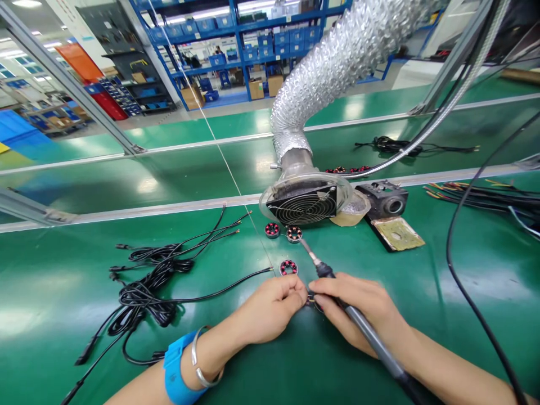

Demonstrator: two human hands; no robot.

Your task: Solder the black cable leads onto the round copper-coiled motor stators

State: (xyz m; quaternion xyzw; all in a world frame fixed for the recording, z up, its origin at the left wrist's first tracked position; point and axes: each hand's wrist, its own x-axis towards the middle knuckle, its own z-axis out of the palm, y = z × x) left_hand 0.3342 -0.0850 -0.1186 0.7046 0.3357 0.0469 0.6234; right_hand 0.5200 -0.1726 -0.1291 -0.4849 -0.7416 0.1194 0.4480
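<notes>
My right hand [379,306] is closed around a soldering iron [371,334], whose tip points up and left towards a copper-wound motor stator [294,233]. My left hand [272,309] is pinched shut beside it; its fingertips hide what they hold. Between both hands a small dark round part [311,302] shows only in pieces, most of it covered by fingers. Just above my left fingertips lies a stator with red windings [288,268]. Farther back, another red-wound stator [272,229] sits left of the copper-toned one.
Bundled black cables [147,298] lie at left. A fume extractor fan [306,207] on a silver duct [320,73] stands behind the stators. Right of it are an iron stand [390,199] and yellow sponge [399,233]. More wires [493,197] lie far right; the iron's cord [453,247] hangs nearby.
</notes>
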